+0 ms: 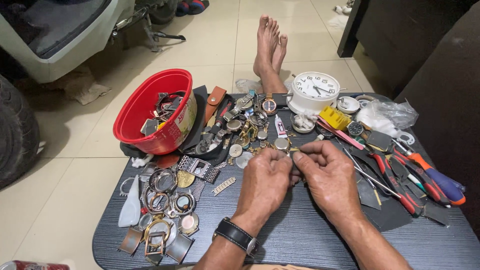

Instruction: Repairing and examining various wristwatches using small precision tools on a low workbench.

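Dark woodgrain table (310, 235) | left hand (265, 180), right hand (327, 175) pinched together on tiny metal part, unclear | round metal watch cases (162, 200)

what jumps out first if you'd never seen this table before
The red bowl of watch parts at the table's far left draws the eye first, then the white alarm clock at the far edge. At the centre, the left hand and right hand meet fingertip to fingertip over something too small to make out, with red-handled pliers lying to the right.

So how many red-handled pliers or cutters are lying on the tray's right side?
2 clearly: red-handled pliers right of the right hand, and an orange-and-blue-handled tool beyond them near the tray edge. More may be hidden in the clutter.
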